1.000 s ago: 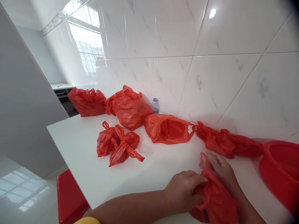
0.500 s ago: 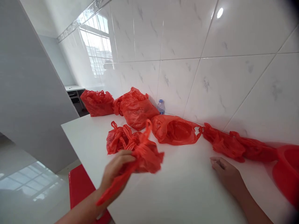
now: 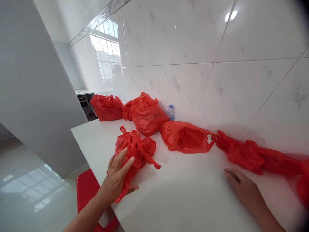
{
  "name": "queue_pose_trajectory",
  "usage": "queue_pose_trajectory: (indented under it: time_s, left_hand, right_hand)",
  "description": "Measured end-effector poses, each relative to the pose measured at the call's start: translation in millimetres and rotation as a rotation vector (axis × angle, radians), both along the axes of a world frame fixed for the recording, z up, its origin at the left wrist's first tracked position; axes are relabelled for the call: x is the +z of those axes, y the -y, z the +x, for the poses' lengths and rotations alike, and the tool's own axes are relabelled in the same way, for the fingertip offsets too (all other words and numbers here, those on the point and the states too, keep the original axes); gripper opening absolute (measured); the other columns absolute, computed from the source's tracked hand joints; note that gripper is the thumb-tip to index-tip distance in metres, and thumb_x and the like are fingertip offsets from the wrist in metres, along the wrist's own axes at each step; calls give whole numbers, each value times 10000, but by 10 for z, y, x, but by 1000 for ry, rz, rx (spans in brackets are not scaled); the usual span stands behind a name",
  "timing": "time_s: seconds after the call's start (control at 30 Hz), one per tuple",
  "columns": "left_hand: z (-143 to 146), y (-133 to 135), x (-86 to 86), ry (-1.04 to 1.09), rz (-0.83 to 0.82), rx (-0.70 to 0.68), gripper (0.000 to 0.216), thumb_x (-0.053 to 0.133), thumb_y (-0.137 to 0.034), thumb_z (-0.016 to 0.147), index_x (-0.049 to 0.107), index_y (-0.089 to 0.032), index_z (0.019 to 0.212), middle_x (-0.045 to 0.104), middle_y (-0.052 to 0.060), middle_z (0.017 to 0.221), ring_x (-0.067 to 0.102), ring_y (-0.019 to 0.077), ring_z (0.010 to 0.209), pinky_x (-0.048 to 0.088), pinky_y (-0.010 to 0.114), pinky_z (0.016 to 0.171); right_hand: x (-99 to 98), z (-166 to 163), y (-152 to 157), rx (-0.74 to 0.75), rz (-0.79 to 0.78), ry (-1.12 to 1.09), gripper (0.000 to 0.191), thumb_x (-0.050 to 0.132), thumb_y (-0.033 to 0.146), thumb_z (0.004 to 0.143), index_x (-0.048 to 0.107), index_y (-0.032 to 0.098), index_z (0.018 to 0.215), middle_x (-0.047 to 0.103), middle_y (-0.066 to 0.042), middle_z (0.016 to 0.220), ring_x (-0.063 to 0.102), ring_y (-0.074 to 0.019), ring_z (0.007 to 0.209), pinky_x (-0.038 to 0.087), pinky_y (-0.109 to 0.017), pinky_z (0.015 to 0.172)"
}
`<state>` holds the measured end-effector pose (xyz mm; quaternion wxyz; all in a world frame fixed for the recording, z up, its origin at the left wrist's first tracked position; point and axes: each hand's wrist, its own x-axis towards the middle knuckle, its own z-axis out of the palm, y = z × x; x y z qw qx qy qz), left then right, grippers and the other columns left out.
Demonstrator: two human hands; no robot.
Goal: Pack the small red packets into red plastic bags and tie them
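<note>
Starting on the left of my feed, I have a red stool [image 3: 87, 190] below the desk edge, beside the left forearm. Well beyond the left hand, at the far end of the desk [image 3: 193, 196], a red bag [image 3: 107, 109] sits upright.

The left hand [image 3: 113, 182] is released, its fingers spread and its thumb out to the right. A tied red bag [image 3: 131, 174] lies right beneath it, close to the desk's near edge; I can't tell how firmly the palm touches it. Just past the fingertips it overlaps a cluster of knotted red bags [image 3: 149, 145].

Farther out from that hand, a big bulging red bag [image 3: 148, 116] leans toward the tiled wall [image 3: 193, 87], with a clear, blue-capped bottle [image 3: 171, 112] just behind its right side. Between the hands but farther from me, an open-mouthed red bag [image 3: 188, 137] lies on its side.

Beyond the right hand, crumpled red plastic [image 3: 243, 154] stretches along the wall. The right hand [image 3: 245, 188] is by the desk's surface, fingers loosely curled; I can't tell whether they close fully.
</note>
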<state>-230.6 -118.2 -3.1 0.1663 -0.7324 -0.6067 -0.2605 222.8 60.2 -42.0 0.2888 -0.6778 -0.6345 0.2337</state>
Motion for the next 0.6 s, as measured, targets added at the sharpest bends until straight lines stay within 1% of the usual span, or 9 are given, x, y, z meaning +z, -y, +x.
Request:
queue_pose_trajectory:
  time_s: [0.07,0.13,0.2,0.27,0.33,0.4,0.5,0.57,0.6]
  left_hand:
    - [91,-113,94,-105,-135,-21,909,720,-544,640,296,-349,1419,68,119,1563,189,454,1364,175,664,1044]
    - [168,-229,172,-138,-293,-28,873,741,-523,626,348,-385,1393,89,92,1566,191,461,1362,190,679,1029]
    - [199,-325,206,-122,-395,-16,829,737,-479,650,364,-390,1384,151,84,1557,212,457,1357,222,683,1012]
    - [163,-385,199,-110,-456,-18,677,685,-421,721,431,-375,1347,251,68,1531,250,437,1351,229,683,1012]
    - [66,-405,169,-108,-472,-63,496,577,-318,817,487,-369,1302,384,33,1471,290,381,1351,219,660,1038]
    - [-65,-394,133,-105,-456,-123,518,472,-185,852,437,-364,1337,468,12,1413,327,303,1349,213,608,1076]
    - [-285,-376,81,-81,-378,-95,713,427,-60,787,249,-283,1441,356,63,1483,294,249,1370,283,502,1087]
    - [-445,-397,56,-65,-319,-40,711,439,-61,757,260,-206,1430,286,114,1508,301,250,1364,351,440,1057]
    - [-530,-420,50,-67,-302,-22,667,450,-75,752,315,-177,1397,319,127,1488,332,251,1347,365,424,1048]
  right_hand:
    - [-5,8,-7,-2,-19,12,369,482,535,749,621,283,980,692,-11,972,634,-243,905,473,-349,753]
    - [-18,20,-18,-2,-31,19,371,483,539,744,620,289,980,693,-3,972,631,-240,917,473,-346,759]
    - [-39,35,-32,3,-31,19,378,487,542,739,621,291,988,692,-1,981,630,-240,924,472,-348,766]
    - [-63,50,-46,12,-20,18,390,489,547,739,621,286,996,692,-8,990,633,-245,921,471,-355,768]
    - [-81,61,-56,22,-12,21,391,488,547,744,621,281,999,692,-14,999,635,-249,922,471,-359,770]
    - [-89,65,-61,21,-15,20,382,488,543,748,618,287,1001,690,-9,1006,636,-246,933,472,-356,774]
    - [-89,62,-57,16,-22,14,374,492,542,751,617,295,1003,689,-4,1001,636,-243,936,474,-352,774]
    - [-88,58,-52,22,-15,17,369,494,534,749,619,292,998,689,-8,994,637,-245,930,475,-355,772]
    - [-89,57,-50,25,-10,23,367,495,529,748,620,292,998,689,-8,992,638,-245,928,475,-357,773]
